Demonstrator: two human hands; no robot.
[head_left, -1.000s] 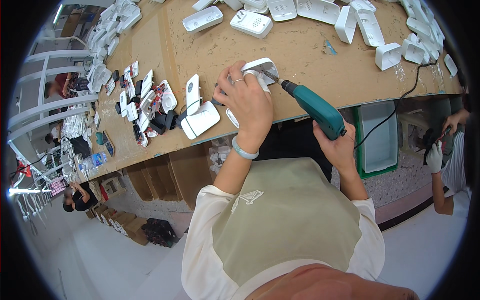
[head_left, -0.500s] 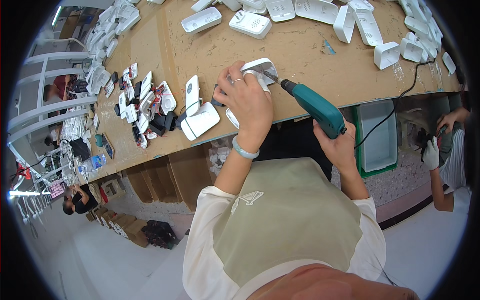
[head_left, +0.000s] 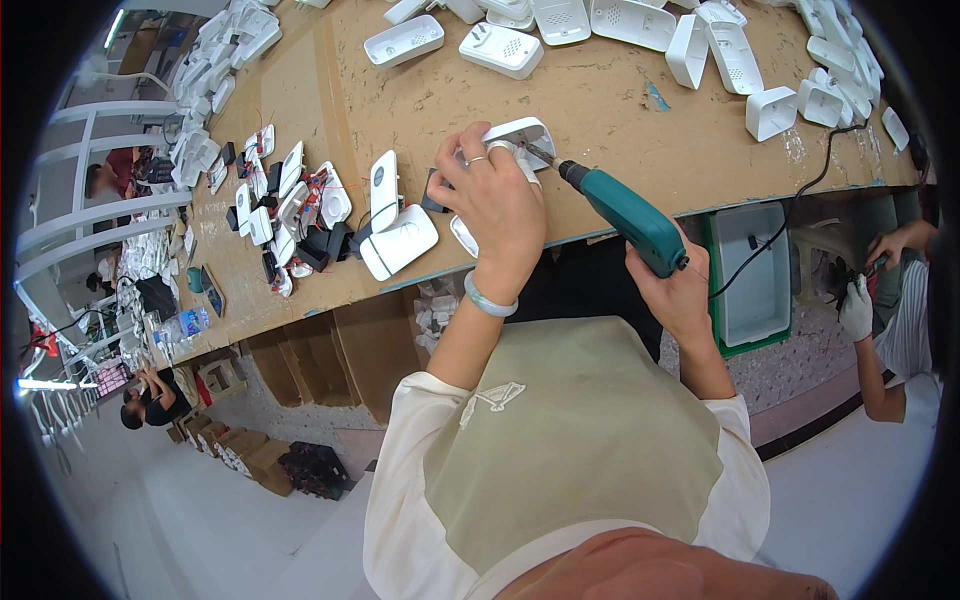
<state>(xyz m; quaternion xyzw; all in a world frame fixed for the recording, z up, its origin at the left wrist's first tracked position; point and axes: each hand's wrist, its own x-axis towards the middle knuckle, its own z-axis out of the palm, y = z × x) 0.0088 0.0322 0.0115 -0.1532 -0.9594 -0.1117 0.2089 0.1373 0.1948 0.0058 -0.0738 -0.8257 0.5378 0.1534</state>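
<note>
My right hand [head_left: 675,285] is wrapped round the rear of a teal electric screwdriver [head_left: 632,220]. Its bit points left and down into a white plastic housing [head_left: 530,130] near the table's front edge. The tip reaches inside the housing, but the screw itself is too small to see. My left hand [head_left: 495,200], with a ring and a pale bangle, grips that housing and steadies it on the table; its fingertips are partly hidden. Left of this hand lie an open white casing pair [head_left: 400,243] and a dark block [head_left: 437,190] partly behind my wrist.
Several white covers with wires and black blocks [head_left: 300,215] lie on the left of the cardboard-covered table [head_left: 590,95]. White shells [head_left: 500,50] line its far side. A black cord [head_left: 790,215] crosses a grey bin [head_left: 750,270]. A gloved co-worker's hand [head_left: 857,308] is at right.
Both my hands and the screwdriver stay nearly still, the bit still in the housing. At right, the co-worker's hands have shifted slightly, and a small dark item now shows over the grey bin.
</note>
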